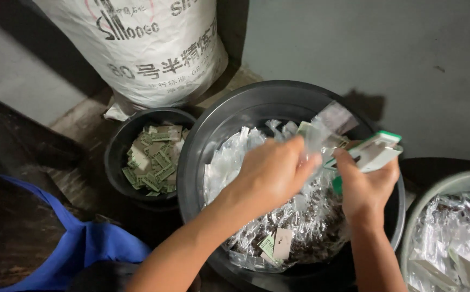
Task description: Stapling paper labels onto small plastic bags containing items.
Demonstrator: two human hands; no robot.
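Left hand (271, 174): fingers pinched on clear plastic wrapper (321, 141), above large black basin (202, 135).
Right hand (365, 188): clasps green-white card (378, 151) near basin's right rim.
Left: small black bucket (117, 157) touching basin.
Far: white sack (154, 48).

Both hands, left (271, 176) and right (365, 186), and forearms are bare, without sleeves, gloves or jewellery.
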